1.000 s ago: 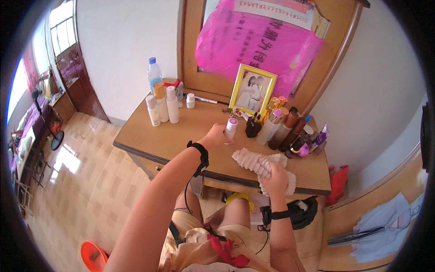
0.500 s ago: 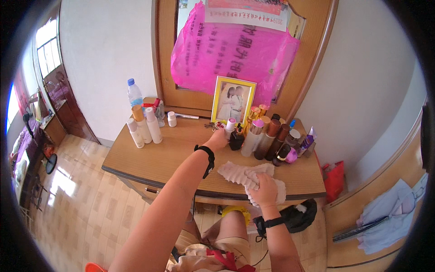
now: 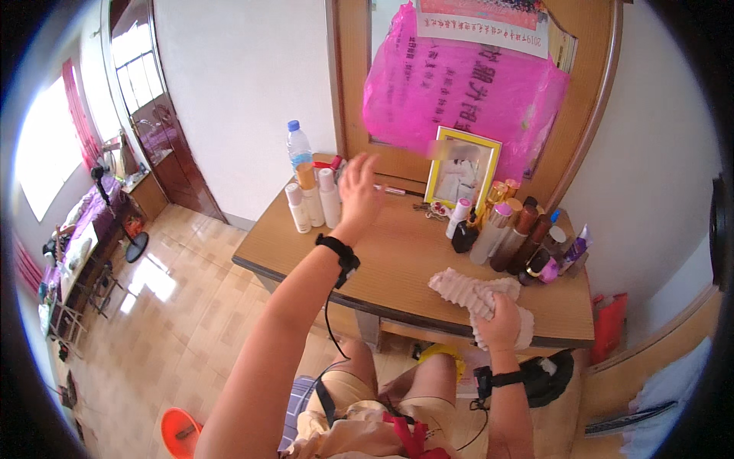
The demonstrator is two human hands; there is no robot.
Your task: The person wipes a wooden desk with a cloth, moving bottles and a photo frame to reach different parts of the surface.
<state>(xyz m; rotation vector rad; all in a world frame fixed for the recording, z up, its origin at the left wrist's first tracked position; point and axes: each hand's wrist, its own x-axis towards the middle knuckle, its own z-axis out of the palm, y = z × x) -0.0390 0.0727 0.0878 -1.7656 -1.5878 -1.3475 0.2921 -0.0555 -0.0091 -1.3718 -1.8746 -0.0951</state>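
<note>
Moved leftward, blurred, spread left hand [image 3: 361, 193] partly hides desk [image 3: 397, 249]; right hand [image 3: 501, 323] clutches cloth [image 3: 462, 290].

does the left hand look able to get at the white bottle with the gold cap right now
Probably yes, from above: the left hand looks empty and nothing hangs over the white gold-capped bottle. Sideways, a tall white bottle with a white cap stands between.

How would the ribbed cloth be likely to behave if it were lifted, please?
The ribbed cloth would probably hang floppy, since it bends into loose folds around the right hand. Its raised ribs suggest it should not be slippery. It also seems unlikely to roll, as its free end lies spread on the wooden table.
</note>
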